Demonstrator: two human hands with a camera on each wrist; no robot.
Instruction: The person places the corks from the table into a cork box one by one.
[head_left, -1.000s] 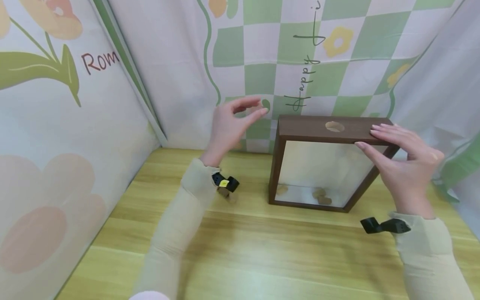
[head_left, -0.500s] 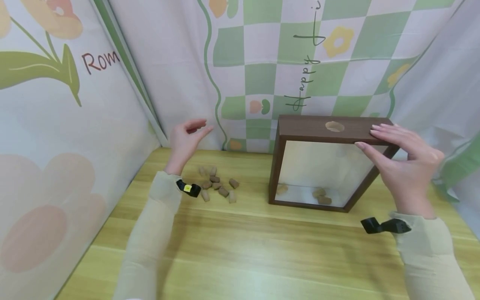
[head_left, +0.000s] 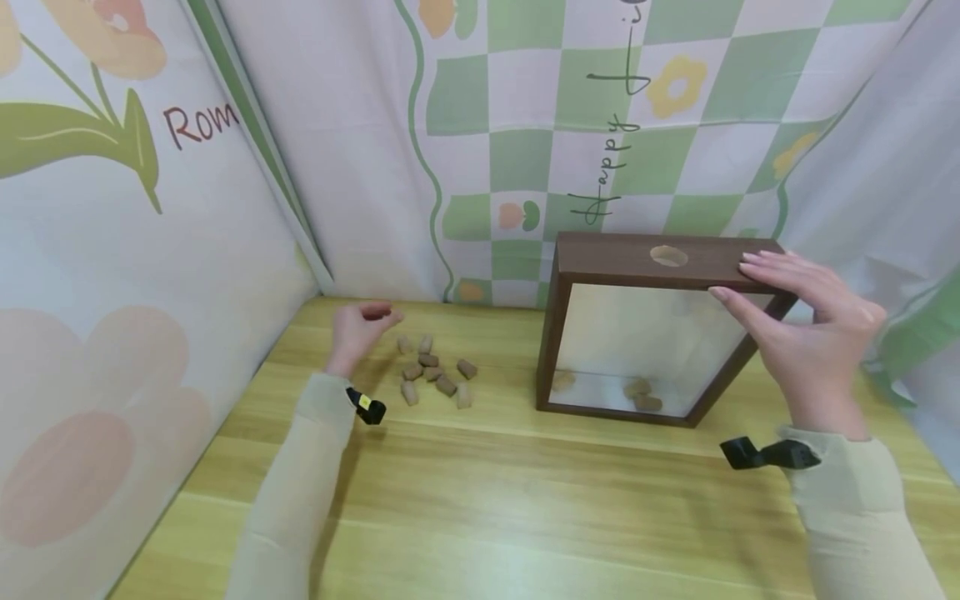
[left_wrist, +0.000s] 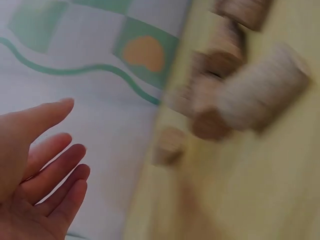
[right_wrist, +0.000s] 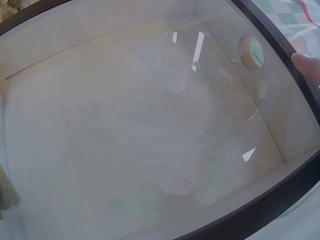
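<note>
My left hand [head_left: 356, 333] hovers at the left edge of a loose group of corks [head_left: 432, 374], thumb and fingers apart with nothing between them. In the left wrist view the fingers of that hand [left_wrist: 50, 170] are loosely spread, and the nearest corks [left_wrist: 265, 87] are blurred. My right hand [head_left: 821, 329] rests on the top right corner of a dark brown wooden box frame [head_left: 600, 258], fingers on top and thumb on the front edge. A round hole [head_left: 668, 256] pierces the frame's top. Behind its clear front, several corks [head_left: 645, 396] lie on the bottom.
The box stands upright on a wood-grain table [head_left: 480, 500]. Behind it hangs a green checked curtain [head_left: 525, 100], and a printed panel [head_left: 112, 333] closes off the left side.
My left hand has moved left from beside the box, then down to the loose corks, uncovering the group. The right hand and box have stayed put.
</note>
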